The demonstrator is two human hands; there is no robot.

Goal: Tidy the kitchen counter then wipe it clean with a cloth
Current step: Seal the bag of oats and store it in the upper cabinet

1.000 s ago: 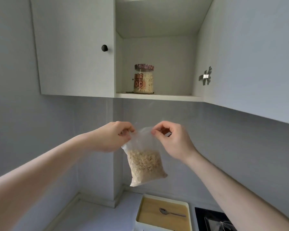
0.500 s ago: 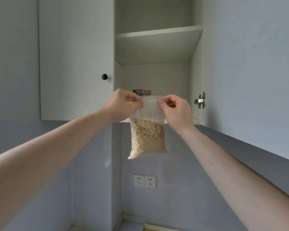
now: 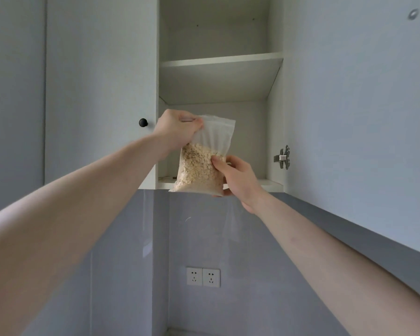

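Holding a clear bag of oats (image 3: pixel 201 163) up high, the person uses both hands. The left hand (image 3: pixel 177 128) pinches the top corner of the bag between thumb and fingers. The right hand (image 3: pixel 235 175) holds the lower side, with the thumb pressed on the front and the fingers curled under the bottom. The bag hangs in the air right in front of the open cupboard (image 3: pixel 218 132), with its bottom about level with the front edge of the lower shelf (image 3: pixel 268 183). It does not look set down yet.

This seems to be the tidy-up part of the job, putting food away. Wiping with a cloth has to come later, and no cloth is in sight.

Next, the bag likely needs to go a bit further in and sit flat on the lower shelf. Oats are loose, so the bag is floppy and may tip over. Both hands should let go only when it rests steady.
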